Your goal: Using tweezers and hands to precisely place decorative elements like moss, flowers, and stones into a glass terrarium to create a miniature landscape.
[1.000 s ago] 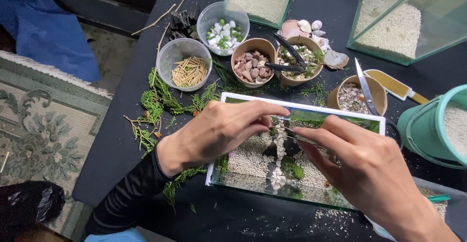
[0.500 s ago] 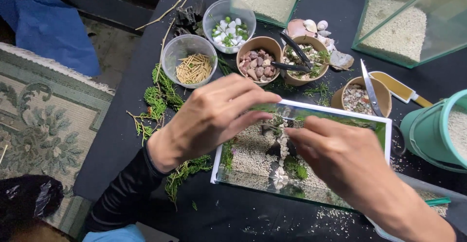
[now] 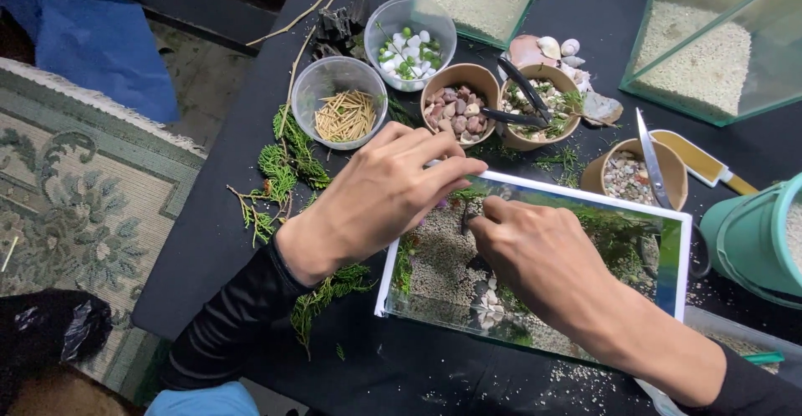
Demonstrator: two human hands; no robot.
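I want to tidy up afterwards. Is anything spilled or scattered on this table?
Yes. Pale gravel grains are strewn on the black table in front of the glass tank, and loose green sprigs lie scattered left of it, beside the cup of small sticks.

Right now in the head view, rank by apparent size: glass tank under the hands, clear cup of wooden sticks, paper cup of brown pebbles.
1. Glass tank, white-rimmed, clearly largest.
2. Clear cup of wooden sticks.
3. Paper cup of brown pebbles.
The two cups look close in size; the clear one is only slightly wider, so that order is unsure.
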